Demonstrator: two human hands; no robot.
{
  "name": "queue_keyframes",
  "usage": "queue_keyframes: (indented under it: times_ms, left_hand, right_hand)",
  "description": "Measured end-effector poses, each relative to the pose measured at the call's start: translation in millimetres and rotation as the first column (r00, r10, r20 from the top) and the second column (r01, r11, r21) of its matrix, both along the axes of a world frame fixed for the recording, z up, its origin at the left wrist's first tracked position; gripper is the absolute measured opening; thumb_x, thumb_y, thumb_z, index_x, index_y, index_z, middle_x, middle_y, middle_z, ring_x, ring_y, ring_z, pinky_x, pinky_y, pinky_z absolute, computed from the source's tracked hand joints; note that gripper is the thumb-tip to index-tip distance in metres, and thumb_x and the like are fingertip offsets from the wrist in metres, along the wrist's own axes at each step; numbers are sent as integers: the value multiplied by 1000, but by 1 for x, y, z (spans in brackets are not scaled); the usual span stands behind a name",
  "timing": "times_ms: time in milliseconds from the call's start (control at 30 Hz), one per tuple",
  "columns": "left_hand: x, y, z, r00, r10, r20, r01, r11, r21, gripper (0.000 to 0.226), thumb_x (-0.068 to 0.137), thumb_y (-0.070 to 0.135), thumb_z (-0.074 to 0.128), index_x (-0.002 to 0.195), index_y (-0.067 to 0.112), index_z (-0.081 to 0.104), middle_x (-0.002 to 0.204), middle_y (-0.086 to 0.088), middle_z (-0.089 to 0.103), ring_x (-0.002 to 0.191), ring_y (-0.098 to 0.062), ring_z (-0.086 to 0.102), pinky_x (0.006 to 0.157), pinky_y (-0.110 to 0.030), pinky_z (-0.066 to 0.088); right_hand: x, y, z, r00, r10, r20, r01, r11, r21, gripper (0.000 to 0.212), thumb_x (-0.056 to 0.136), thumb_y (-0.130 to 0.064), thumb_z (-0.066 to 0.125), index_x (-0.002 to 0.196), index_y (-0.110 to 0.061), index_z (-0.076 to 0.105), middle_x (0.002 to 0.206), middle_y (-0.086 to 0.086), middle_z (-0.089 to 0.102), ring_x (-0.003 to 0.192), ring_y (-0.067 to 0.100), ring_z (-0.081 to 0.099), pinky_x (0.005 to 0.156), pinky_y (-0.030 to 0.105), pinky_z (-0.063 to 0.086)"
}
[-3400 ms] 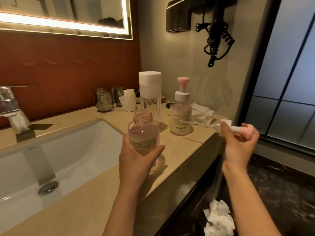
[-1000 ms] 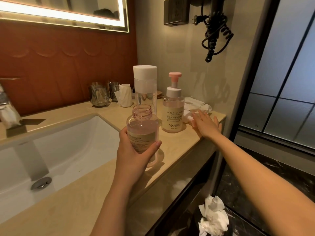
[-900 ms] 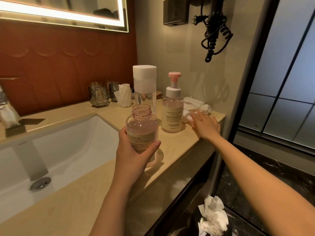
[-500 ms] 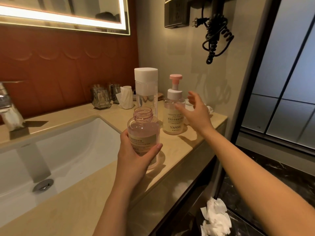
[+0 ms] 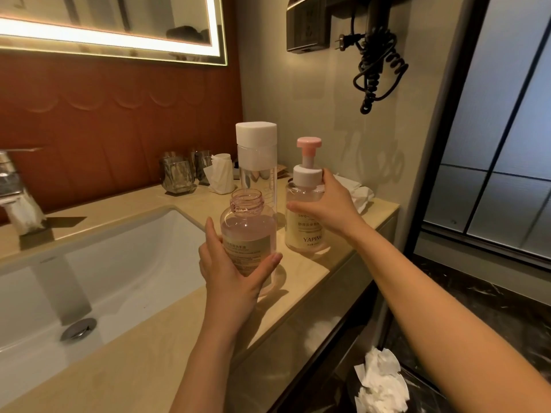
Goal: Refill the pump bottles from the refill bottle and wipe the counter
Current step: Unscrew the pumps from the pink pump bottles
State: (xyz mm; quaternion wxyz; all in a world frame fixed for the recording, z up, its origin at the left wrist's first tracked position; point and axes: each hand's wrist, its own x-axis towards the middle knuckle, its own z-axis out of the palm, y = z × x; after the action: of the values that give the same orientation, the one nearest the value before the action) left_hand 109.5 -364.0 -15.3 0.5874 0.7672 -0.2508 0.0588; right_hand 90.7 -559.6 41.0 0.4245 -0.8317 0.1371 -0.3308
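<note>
My left hand (image 5: 231, 268) grips an open pink bottle (image 5: 249, 231) with its pump off, standing on the beige counter (image 5: 167, 347). The bottle holds pink liquid up to its shoulder. To its right stands a second pump bottle (image 5: 307, 210) with a pink pump head and a "YAPING" label. My right hand (image 5: 326, 204) wraps around that bottle's shoulder, just under its white collar. Behind both rises a tall clear refill bottle (image 5: 258, 165) with a white cap. White tissues (image 5: 359, 193) lie on the counter behind my right hand.
A white sink (image 5: 98, 281) with a chrome faucet (image 5: 15, 192) fills the left. Glass tumblers (image 5: 177, 175) and a folded tissue (image 5: 222, 174) stand at the back wall. A coiled black cord (image 5: 377, 64) hangs on the wall. A bin of crumpled tissues (image 5: 380, 383) sits below the counter's edge.
My right hand laid the removed pump down by the tissues, then rose and closed around the second pump bottle. My left hand has kept hold of the open pink bottle.
</note>
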Motion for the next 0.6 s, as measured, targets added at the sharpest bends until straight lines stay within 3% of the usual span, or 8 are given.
queue_keyframes:
  times_ms: [200, 333, 433, 500, 600]
  left_hand:
    - [-5, 1, 5, 991, 94, 95, -91, 995, -32, 128, 42, 67, 65, 146, 39, -4, 147, 2, 20, 135, -15, 20, 101, -31, 25]
    - [-8, 3, 6, 945, 197, 260, -184, 980, -73, 111, 46, 72, 64, 143, 37, 21, 139, -1, 27, 129, -16, 23, 96, -26, 27]
    - [-9, 3, 6, 905, 225, 360, -211, 974, -77, 100, 50, 72, 64, 137, 32, 36, 130, -5, 33, 122, -18, 27, 94, -21, 30]
    - [-8, 3, 5, 898, 227, 376, -215, 974, -73, 99, 53, 61, 74, 138, 27, 35, 129, -6, 34, 120, -18, 32, 96, -23, 35]
    - [-4, 1, 2, 914, 231, 334, -229, 972, -45, 100, 59, 32, 86, 140, 25, 28, 128, -2, 31, 114, -20, 41, 93, -36, 47]
  right_hand:
    - [-39, 14, -2, 998, 64, 2, -64, 998, -1, 70, 66, -32, 82, 124, -26, 44, 117, -9, 56, 107, 14, 55, 93, 41, 47]
    - [-54, 28, -4, 999, 20, 44, -18, 999, -36, 80, 55, -49, 81, 123, -29, 43, 121, -10, 54, 112, 13, 51, 96, 43, 45]
    - [-56, 40, -1, 998, 2, 71, 1, 999, -34, 81, 52, -71, 66, 120, -33, 41, 120, -11, 54, 110, 12, 52, 96, 48, 43]
    - [-55, 46, 3, 994, -8, 107, 9, 1000, -9, 76, 57, -67, 65, 120, -29, 43, 117, -10, 55, 107, 11, 55, 93, 40, 46]
    - [-52, 49, 7, 990, -12, 140, 11, 1000, 7, 56, 70, -45, 74, 114, -25, 47, 108, -10, 58, 100, 11, 57, 82, 28, 48]
